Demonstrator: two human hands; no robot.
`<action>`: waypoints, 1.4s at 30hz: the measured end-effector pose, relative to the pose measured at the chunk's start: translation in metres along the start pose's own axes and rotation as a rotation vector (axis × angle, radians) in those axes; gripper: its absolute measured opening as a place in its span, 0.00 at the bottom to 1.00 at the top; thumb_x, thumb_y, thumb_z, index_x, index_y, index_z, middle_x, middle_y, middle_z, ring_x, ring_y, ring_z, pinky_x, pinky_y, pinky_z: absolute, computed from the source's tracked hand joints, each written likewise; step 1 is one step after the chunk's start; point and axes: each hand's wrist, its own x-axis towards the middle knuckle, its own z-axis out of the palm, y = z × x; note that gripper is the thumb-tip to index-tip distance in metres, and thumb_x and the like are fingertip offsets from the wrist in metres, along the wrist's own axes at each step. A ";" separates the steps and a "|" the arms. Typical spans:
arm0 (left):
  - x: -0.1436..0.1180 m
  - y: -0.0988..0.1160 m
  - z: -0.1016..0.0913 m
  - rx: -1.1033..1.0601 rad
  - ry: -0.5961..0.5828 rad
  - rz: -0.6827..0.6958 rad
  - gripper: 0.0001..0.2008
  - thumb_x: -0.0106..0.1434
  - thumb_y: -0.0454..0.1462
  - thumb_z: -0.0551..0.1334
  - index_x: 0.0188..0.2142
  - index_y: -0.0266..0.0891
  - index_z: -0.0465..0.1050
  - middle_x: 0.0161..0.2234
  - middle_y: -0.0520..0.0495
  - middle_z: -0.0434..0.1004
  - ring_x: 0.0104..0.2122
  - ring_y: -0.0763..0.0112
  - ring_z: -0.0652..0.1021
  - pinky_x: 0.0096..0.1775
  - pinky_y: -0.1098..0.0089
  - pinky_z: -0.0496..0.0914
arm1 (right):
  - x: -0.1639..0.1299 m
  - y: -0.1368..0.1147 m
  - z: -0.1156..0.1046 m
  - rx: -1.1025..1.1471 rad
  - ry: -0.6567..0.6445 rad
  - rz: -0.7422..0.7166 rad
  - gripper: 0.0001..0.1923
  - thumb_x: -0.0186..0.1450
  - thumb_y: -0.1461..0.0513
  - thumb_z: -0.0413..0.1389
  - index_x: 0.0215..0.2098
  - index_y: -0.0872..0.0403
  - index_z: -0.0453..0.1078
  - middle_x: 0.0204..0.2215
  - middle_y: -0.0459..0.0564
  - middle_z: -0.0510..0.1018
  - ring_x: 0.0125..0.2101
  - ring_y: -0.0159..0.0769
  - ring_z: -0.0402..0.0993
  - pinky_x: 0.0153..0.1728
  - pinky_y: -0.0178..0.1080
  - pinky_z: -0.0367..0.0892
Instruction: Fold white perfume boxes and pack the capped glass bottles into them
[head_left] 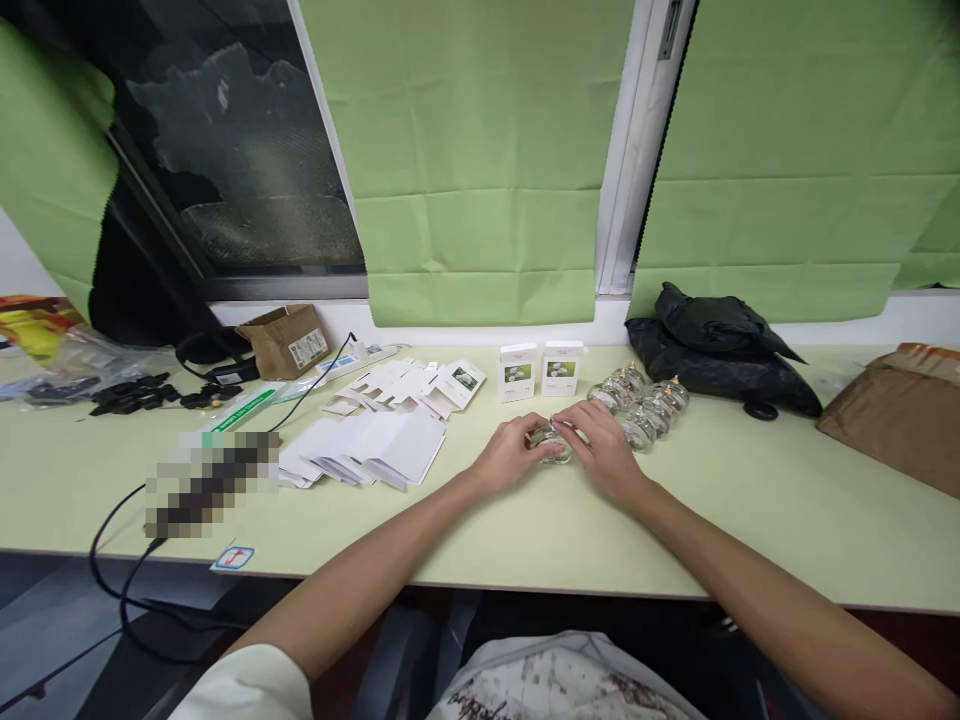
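Observation:
In the head view, a small round clear glass piece (553, 458), like a squat bottle, sits low over the table between my hands. My left hand (511, 455) closes its thumb and fingers around the left side of the glass piece. At its top, the fingers of my right hand (606, 448) pinch together; they partly hide what they grip. Several similar glass pieces (639, 428) with gold-coloured tips lie grouped just right of my right hand. Two upright white boxes (517, 388), each with a picture of white flowers on a green ground, stand behind my hands.
Flat white cartons (401, 445) lie in overlapping piles to the left. A brown box (289, 345), a power strip (360, 358) and dark cables stand farther left. Black plastic bags (720, 355) rest at the back right, near a large cardboard box (900, 415).

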 end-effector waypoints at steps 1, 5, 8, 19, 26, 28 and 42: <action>0.000 0.000 -0.001 0.003 -0.009 0.007 0.21 0.64 0.53 0.69 0.47 0.41 0.79 0.42 0.48 0.82 0.33 0.70 0.74 0.37 0.69 0.68 | 0.000 0.001 0.000 -0.005 -0.009 -0.007 0.10 0.77 0.59 0.51 0.46 0.46 0.75 0.38 0.52 0.77 0.41 0.47 0.70 0.45 0.49 0.66; -0.001 0.000 -0.008 0.065 -0.034 0.038 0.23 0.62 0.54 0.70 0.49 0.42 0.79 0.40 0.49 0.80 0.33 0.69 0.73 0.36 0.68 0.67 | 0.000 0.003 -0.001 -0.004 -0.005 -0.021 0.10 0.77 0.60 0.51 0.47 0.46 0.76 0.39 0.53 0.75 0.43 0.47 0.71 0.46 0.49 0.67; -0.002 -0.002 -0.012 0.134 -0.038 0.040 0.22 0.63 0.54 0.70 0.48 0.43 0.79 0.36 0.50 0.79 0.32 0.68 0.72 0.36 0.68 0.65 | 0.001 0.002 -0.004 0.013 0.004 -0.016 0.10 0.77 0.60 0.52 0.48 0.46 0.76 0.39 0.53 0.73 0.43 0.46 0.71 0.45 0.49 0.68; -0.001 -0.010 -0.013 0.146 -0.057 0.042 0.23 0.64 0.56 0.68 0.47 0.41 0.78 0.33 0.51 0.76 0.29 0.69 0.71 0.33 0.68 0.63 | 0.002 0.000 -0.014 0.083 -0.117 0.026 0.10 0.77 0.59 0.51 0.48 0.47 0.75 0.39 0.51 0.73 0.37 0.40 0.73 0.35 0.41 0.65; -0.002 -0.008 -0.014 0.152 -0.090 0.037 0.22 0.65 0.56 0.67 0.48 0.43 0.78 0.36 0.51 0.77 0.32 0.69 0.72 0.34 0.68 0.64 | 0.002 0.002 -0.013 0.127 -0.199 0.162 0.10 0.72 0.62 0.53 0.31 0.50 0.61 0.26 0.42 0.65 0.27 0.33 0.60 0.30 0.37 0.56; -0.002 -0.008 -0.014 0.153 -0.094 0.038 0.22 0.66 0.56 0.66 0.49 0.43 0.77 0.37 0.51 0.78 0.32 0.69 0.73 0.35 0.68 0.64 | 0.003 0.002 -0.013 0.153 -0.229 0.187 0.11 0.70 0.63 0.53 0.31 0.50 0.57 0.25 0.40 0.64 0.27 0.32 0.58 0.29 0.36 0.55; 0.000 -0.011 -0.016 0.130 -0.121 0.086 0.24 0.66 0.55 0.67 0.53 0.43 0.77 0.45 0.48 0.80 0.33 0.70 0.73 0.37 0.69 0.66 | 0.013 0.005 -0.013 0.260 -0.279 0.249 0.11 0.65 0.61 0.53 0.31 0.48 0.53 0.23 0.39 0.59 0.26 0.31 0.55 0.30 0.33 0.54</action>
